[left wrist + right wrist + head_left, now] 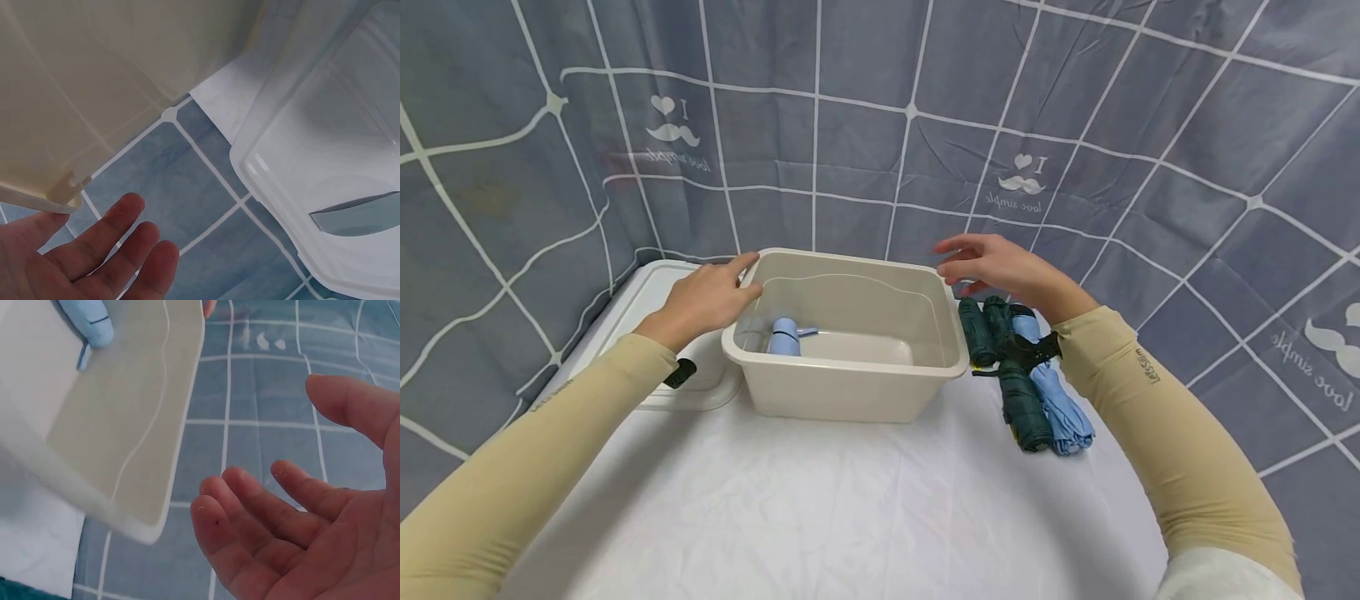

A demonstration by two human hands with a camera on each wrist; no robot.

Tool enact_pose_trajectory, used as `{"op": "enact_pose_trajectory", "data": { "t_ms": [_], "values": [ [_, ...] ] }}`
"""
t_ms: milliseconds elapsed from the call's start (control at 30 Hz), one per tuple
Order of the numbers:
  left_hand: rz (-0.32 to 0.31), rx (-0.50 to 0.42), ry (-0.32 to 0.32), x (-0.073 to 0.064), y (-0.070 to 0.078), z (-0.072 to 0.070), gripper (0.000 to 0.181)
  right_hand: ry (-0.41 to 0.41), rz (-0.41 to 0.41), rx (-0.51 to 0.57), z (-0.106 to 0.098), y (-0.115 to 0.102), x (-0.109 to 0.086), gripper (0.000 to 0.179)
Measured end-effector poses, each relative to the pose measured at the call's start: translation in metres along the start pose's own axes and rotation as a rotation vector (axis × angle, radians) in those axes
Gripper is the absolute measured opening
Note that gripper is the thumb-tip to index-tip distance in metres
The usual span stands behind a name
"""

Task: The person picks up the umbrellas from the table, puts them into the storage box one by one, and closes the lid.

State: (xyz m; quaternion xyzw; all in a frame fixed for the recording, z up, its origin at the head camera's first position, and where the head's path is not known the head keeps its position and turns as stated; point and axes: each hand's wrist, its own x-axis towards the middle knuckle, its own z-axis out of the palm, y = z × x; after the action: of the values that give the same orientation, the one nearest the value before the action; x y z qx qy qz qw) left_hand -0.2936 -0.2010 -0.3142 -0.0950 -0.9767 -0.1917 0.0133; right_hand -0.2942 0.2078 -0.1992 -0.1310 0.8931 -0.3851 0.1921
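A beige plastic storage bin point(842, 392) stands on the white table. Inside it, at the left, lies a rolled light-blue folding umbrella point(785, 337) with a dark band and a small strap. My left hand point(711, 293) is at the bin's left rim; in the left wrist view one fingertip touches under the rim's corner and the other fingers are loosely spread. My right hand point(992, 265) hovers by the bin's back right corner, apart from it in the right wrist view, fingers relaxed and holding nothing. Below it lie dark green folded umbrellas point(1026, 408) and a light-blue one point(1062, 408).
A white lid point(700, 392) lies on the table left of the bin, partly under my left arm. A grey-blue curtain point(857, 150) with white grid lines hangs behind and on both sides. The white tabletop point(835, 508) extends in front of the bin.
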Motion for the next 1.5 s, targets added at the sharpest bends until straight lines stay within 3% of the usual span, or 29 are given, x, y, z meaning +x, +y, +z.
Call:
{"op": "enact_pose_trajectory", "data": {
  "t_ms": [533,900,1500],
  "values": [
    [0.003,-0.003,-0.002,0.001,0.001,0.001,0.065,0.064,0.055,0.08,-0.024,0.046,-0.005,0.06],
    [0.002,0.0,0.0,0.002,-0.001,0.001,0.065,0.102,0.084,0.142,-0.031,0.076,-0.007,0.067],
    [0.003,-0.001,-0.007,0.002,0.001,-0.001,0.064,0.107,0.103,0.234,-0.036,0.126,-0.029,0.07]
  ]
}}
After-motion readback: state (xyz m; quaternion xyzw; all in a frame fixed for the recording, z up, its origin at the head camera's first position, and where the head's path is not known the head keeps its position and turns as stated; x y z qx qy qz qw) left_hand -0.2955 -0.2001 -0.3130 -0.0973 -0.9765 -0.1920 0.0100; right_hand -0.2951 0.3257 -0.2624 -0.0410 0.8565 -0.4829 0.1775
